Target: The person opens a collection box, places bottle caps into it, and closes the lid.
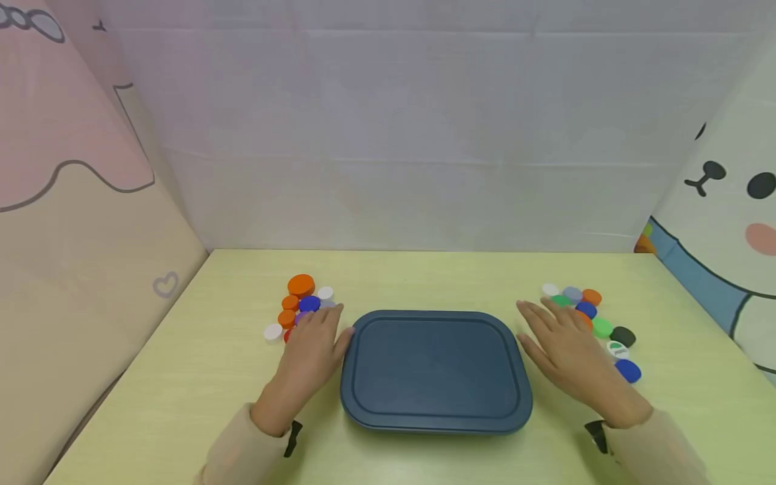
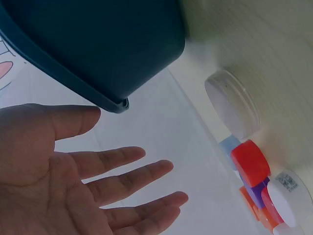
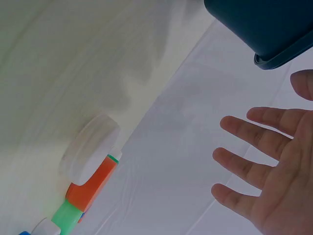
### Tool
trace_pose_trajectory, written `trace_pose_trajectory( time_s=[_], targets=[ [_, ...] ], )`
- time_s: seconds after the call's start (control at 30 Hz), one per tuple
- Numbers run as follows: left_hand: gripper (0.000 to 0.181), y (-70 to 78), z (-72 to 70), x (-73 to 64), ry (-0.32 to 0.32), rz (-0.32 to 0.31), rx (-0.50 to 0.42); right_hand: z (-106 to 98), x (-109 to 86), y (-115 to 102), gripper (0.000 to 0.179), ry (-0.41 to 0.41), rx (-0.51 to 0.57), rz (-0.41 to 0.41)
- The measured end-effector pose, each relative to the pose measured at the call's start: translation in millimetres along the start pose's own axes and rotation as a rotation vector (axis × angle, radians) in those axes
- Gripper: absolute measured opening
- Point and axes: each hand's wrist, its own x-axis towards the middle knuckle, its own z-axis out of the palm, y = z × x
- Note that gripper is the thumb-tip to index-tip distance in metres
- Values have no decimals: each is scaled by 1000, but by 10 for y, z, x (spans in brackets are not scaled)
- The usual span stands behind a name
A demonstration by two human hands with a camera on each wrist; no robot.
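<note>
A dark blue lidded box (image 1: 436, 370) stands on the table between the two hands. My left hand (image 1: 309, 350) hovers beside its left edge with fingers straight; in the left wrist view the thumb tip is right at the rim of the box (image 2: 98, 49). My right hand (image 1: 570, 357) is spread to the right of the box, and a gap shows between its thumb and the box (image 3: 264, 29) in the right wrist view. Neither hand holds anything. Colourful bottle caps lie partly hidden behind the left hand, among them an orange cap (image 1: 301, 285) and a white cap (image 1: 273, 333).
Behind and right of the right hand lies a second group of caps, including a black cap (image 1: 623, 336) and a blue cap (image 1: 628, 370). The pale yellow table (image 1: 424, 279) meets a white cloth backdrop (image 1: 412, 135), with printed cloth at both sides.
</note>
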Motion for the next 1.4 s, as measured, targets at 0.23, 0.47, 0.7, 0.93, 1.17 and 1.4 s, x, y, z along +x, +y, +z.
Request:
trace_pose_trajectory(
  time_s=[0.23, 0.47, 0.7, 0.93, 1.17, 1.4],
  targets=[
    [46, 69, 29, 7, 1, -29, -36, -51, 27, -98, 45, -35, 85, 24],
    [31, 141, 53, 16, -11, -32, -36, -60, 68, -191, 43, -52, 118, 15],
    [28, 196, 56, 12, -20, -60, -24, -55, 107, -250, 41, -89, 108, 30],
    [28, 200, 69, 24, -12, -88, -16, -46, 142, -271, 42, -108, 143, 54],
    [26, 213, 55, 45, -15, -87, -50, -32, 168, -280, 39, -75, 149, 37],
    [25, 231, 42, 51, -16, -84, -42, -36, 182, -298, 39, -114, 147, 61]
  ],
)
